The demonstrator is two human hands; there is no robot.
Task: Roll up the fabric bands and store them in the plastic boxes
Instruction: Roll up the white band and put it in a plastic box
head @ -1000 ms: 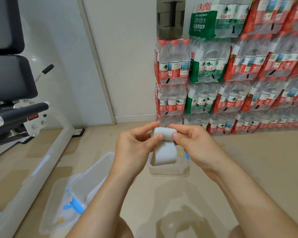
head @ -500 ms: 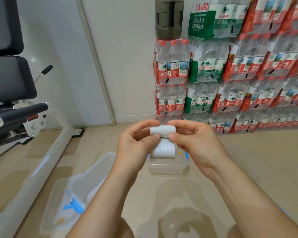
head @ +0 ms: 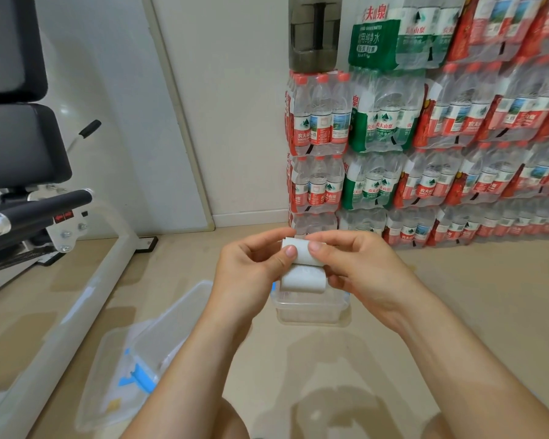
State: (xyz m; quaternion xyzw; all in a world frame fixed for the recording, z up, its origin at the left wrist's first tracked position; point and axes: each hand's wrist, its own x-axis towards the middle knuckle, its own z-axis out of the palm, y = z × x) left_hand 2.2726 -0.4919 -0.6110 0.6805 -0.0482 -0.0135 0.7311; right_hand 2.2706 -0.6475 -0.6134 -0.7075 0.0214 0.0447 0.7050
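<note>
— As you stand closer than I do, what lies nearest on the floor [head: 346, 359]?
— Near left, a clear plastic box [head: 175, 324] sits tilted, with a flat clear lid [head: 105, 384] beside it and a blue latch [head: 143, 380] showing. Two bare forearms reach out past it.
— And the hands?
— Both are raised in the middle, above the floor. The left hand [head: 251, 274] has its thumb pressed on the front of a white fabric band [head: 302, 270], with its fingers curled behind. The right hand [head: 362, 270] pinches the same band from the other side, thumb on the front. Each grip is narrow and holds the band, nothing else.
— Is the band rolled?
— Partly. The upper part is a tight roll between the two thumbs, and a short flat tail hangs down from it.
— Where is it, next to the boxes?
— In the air, in front of a second clear box [head: 311, 312] that sits upright on the floor just beyond the hands. What that one holds I cannot tell.
— Farther off?
— Far left, a white-framed exercise machine [head: 19, 144] with black pads. Far right, shrink-wrapped packs of water bottles [head: 425, 137] are stacked high against the wall [head: 235, 106].
</note>
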